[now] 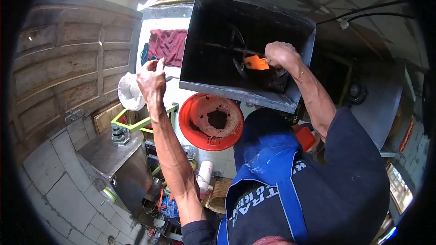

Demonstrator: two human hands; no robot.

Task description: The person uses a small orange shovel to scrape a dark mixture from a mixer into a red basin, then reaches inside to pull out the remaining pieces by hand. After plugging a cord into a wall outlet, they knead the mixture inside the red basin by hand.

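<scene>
My right hand (281, 56) is closed around an orange plastic scraper (257, 62), which is inside a large open metal bin (243, 94). Dark curved metal blades (239, 66) sit near the scraper's tip in the bin's dark interior. To the left of the bin, my left hand (151, 81) is raised with its fingers curled together; whatever is in them, if anything, is too small to make out. Below the bin stands a red basin (187, 129) with dark brown powder (217, 119) in its middle and smeared on its sides.
A maroon cloth (165, 46) lies on the white floor beyond my left hand. Nearby are a white bag (131, 91), a green metal frame (136, 124) and a metal cabinet (106, 154). A white bottle (205, 173) and a woven basket (220, 196) stand below the basin.
</scene>
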